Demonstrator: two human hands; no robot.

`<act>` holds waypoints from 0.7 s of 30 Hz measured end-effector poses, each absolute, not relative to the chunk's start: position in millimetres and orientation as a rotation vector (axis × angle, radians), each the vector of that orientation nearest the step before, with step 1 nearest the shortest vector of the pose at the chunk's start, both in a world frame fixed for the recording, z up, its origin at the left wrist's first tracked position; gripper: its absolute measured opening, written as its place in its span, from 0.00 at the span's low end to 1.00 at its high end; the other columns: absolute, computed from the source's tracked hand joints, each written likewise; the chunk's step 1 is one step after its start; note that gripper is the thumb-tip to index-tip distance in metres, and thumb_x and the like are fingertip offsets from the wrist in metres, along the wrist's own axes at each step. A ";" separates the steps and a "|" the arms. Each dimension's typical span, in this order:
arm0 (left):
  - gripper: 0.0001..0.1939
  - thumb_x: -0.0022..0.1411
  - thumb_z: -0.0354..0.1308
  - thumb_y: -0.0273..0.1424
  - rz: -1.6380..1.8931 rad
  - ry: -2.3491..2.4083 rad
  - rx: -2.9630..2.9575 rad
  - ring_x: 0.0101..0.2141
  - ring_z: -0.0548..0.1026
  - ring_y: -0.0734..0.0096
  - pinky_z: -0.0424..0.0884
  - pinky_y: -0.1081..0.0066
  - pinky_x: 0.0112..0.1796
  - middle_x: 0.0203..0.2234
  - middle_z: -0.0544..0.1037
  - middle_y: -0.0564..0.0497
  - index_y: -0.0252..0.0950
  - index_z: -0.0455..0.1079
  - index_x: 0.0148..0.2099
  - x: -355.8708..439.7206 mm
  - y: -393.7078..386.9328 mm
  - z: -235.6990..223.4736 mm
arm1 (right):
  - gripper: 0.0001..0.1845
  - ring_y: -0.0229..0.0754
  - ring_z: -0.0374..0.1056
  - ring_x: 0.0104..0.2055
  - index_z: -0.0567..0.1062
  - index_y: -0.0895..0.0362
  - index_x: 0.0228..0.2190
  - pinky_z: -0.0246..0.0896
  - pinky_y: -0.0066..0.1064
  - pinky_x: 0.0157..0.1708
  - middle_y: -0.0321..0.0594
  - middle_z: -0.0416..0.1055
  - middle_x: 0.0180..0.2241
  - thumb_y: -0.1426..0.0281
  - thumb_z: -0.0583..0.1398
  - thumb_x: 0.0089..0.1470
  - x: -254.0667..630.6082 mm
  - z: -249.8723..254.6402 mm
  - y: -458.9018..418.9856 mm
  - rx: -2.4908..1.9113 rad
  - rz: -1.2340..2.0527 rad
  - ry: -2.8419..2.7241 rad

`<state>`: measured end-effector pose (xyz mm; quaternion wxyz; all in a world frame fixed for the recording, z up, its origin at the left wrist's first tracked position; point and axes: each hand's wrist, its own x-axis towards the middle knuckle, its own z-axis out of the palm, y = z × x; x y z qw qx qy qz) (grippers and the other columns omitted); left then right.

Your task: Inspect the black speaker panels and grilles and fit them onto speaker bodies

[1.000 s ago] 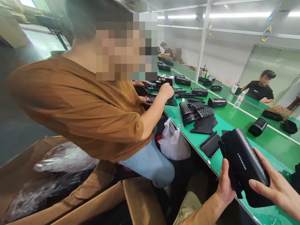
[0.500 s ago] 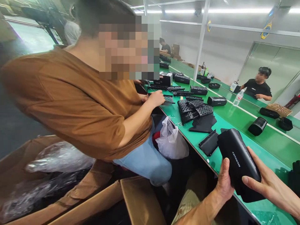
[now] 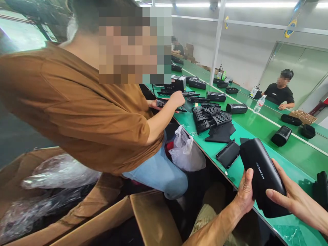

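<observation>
A black speaker housing [image 3: 263, 181] with white MERKURY lettering is held tilted above the table's near edge at the lower right. My left hand [image 3: 245, 191] grips its left side, thumb up along the casing. From the right, my right hand [image 3: 288, 194] clasps it with the thumb across the front and the fingers over the far side. Just beyond lies a black panel [image 3: 228, 153] on the green tabletop. Flat black sheets [image 3: 220, 132] and a pile of perforated black grilles [image 3: 211, 116] sit farther along.
To my left a co-worker in a brown shirt [image 3: 84, 112] handles a dark part. Below stand an open cardboard box [image 3: 153, 215] and a white plastic bag [image 3: 188, 153]. Several finished-looking speakers [image 3: 281, 136] and a water bottle [image 3: 259, 104] are on the green line. Another person [image 3: 279, 92] sits opposite.
The co-worker in brown has lifted a dark part into their hands. My hands keep the speaker housing in nearly the same pose; the view has shifted slightly.
</observation>
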<state>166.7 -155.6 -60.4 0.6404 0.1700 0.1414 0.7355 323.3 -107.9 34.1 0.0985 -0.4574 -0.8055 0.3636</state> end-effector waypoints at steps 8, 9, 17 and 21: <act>0.42 0.44 0.81 0.55 1.632 0.345 0.402 0.57 0.78 0.36 0.71 0.44 0.61 0.54 0.82 0.36 0.37 0.78 0.55 161.7 -150.4 -60.4 | 0.57 0.67 0.57 0.74 0.40 0.49 0.79 0.60 0.60 0.69 0.53 0.56 0.75 0.44 0.61 0.63 322.8 33.4 -113.9 -1.248 0.850 -2.502; 0.41 0.43 0.83 0.51 1.636 0.354 0.391 0.57 0.79 0.37 0.71 0.45 0.60 0.54 0.82 0.37 0.37 0.77 0.55 161.7 -148.9 -61.3 | 0.58 0.68 0.60 0.73 0.40 0.50 0.79 0.62 0.61 0.67 0.54 0.59 0.74 0.45 0.62 0.63 321.2 33.5 -113.7 -1.237 0.830 -2.514; 0.40 0.46 0.81 0.51 1.709 0.402 0.246 0.54 0.80 0.44 0.73 0.49 0.58 0.52 0.82 0.40 0.37 0.75 0.56 172.3 -140.8 -60.8 | 0.61 0.68 0.66 0.68 0.44 0.50 0.78 0.69 0.60 0.61 0.57 0.61 0.72 0.40 0.64 0.57 313.0 49.0 -99.9 -1.309 0.837 -2.556; 0.48 0.46 0.81 0.52 1.847 0.378 0.242 0.57 0.78 0.44 0.72 0.48 0.59 0.53 0.82 0.41 0.41 0.71 0.65 166.7 -136.6 -45.5 | 0.61 0.67 0.62 0.70 0.46 0.45 0.77 0.69 0.60 0.61 0.53 0.55 0.74 0.41 0.68 0.55 319.4 27.7 -114.0 -1.193 0.674 -2.343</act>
